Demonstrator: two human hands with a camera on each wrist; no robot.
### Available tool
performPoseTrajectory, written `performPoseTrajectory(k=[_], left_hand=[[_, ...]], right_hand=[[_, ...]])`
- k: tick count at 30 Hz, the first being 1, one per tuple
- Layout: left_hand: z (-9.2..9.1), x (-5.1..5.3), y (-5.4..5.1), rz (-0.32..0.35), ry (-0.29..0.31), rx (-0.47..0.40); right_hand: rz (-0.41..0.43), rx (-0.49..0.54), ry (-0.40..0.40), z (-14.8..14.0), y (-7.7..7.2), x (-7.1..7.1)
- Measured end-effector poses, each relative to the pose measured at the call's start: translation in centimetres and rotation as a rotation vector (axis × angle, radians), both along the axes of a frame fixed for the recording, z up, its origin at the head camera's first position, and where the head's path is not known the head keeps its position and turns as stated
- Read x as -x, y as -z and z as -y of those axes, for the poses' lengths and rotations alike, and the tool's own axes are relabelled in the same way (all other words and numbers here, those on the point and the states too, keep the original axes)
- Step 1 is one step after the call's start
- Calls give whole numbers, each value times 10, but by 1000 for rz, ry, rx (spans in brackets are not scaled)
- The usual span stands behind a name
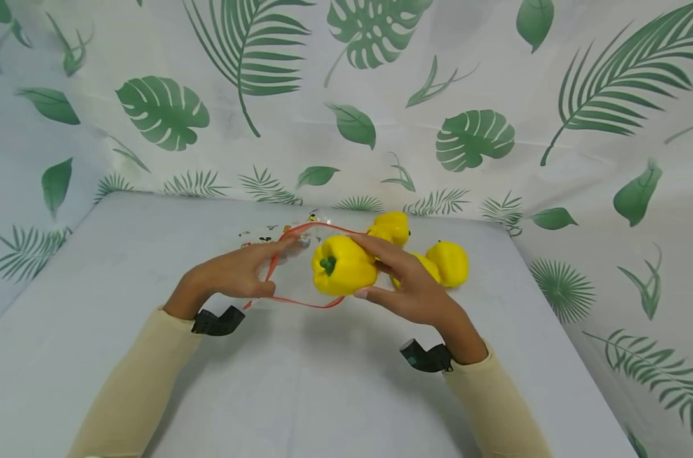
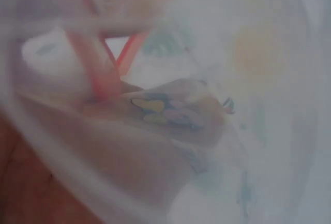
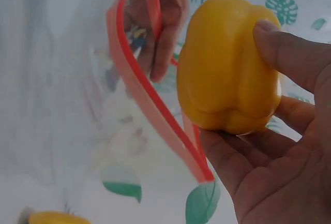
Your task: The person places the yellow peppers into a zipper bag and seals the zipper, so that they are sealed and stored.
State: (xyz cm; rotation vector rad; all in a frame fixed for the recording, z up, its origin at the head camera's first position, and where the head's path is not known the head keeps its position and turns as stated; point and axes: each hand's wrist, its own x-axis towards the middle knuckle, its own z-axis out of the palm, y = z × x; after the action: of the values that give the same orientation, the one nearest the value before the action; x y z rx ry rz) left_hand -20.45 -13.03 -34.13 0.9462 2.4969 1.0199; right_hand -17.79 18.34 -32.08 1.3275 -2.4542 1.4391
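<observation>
A yellow bell pepper [image 1: 346,267] with a green stem is held above the table by my right hand [image 1: 409,283]. In the right wrist view the thumb lies on one side of the pepper [image 3: 222,63] and the fingers on the other. My left hand [image 1: 238,270] holds a clear zip bag by its red-edged mouth [image 1: 306,304], which is spread wide. The pepper is at the right side of that mouth. Cartoon prints show on the bag's plastic [image 3: 137,131]. Hazy plastic fills the left wrist view, blurring the hand behind it.
More yellow bell peppers [image 1: 448,264] lie together on the white table [image 1: 301,394], beyond and right of my right hand. A leaf-patterned cloth [image 1: 352,159] rises behind the table's back edge and along both sides.
</observation>
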Motion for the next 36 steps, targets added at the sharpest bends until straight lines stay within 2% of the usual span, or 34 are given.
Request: performPoseTrajectory(k=[3,7,12,17,25,30,36], left_hand=[[-2,-3,-1,0,13,34],[-6,-5,-3,11,41,41],[-7,-8,-3,17,46,19],[-7,-8,-1,15,56,0],[-6,-7,0,-2,22,-21],[-7,-7,0,-1,42,-11],[-6,-5,0,-6,48,-18]], right_hand=[[14,-7,-51,10,2,0],[30,-41,-64,19,6,0],[0,-141,-25,24,12,0],[-48,-198,4,29,14,0],[-19,-269,68,25,19,-1],[-32,-303,53,29,18,-1],[-30,-382,127,32,25,6]])
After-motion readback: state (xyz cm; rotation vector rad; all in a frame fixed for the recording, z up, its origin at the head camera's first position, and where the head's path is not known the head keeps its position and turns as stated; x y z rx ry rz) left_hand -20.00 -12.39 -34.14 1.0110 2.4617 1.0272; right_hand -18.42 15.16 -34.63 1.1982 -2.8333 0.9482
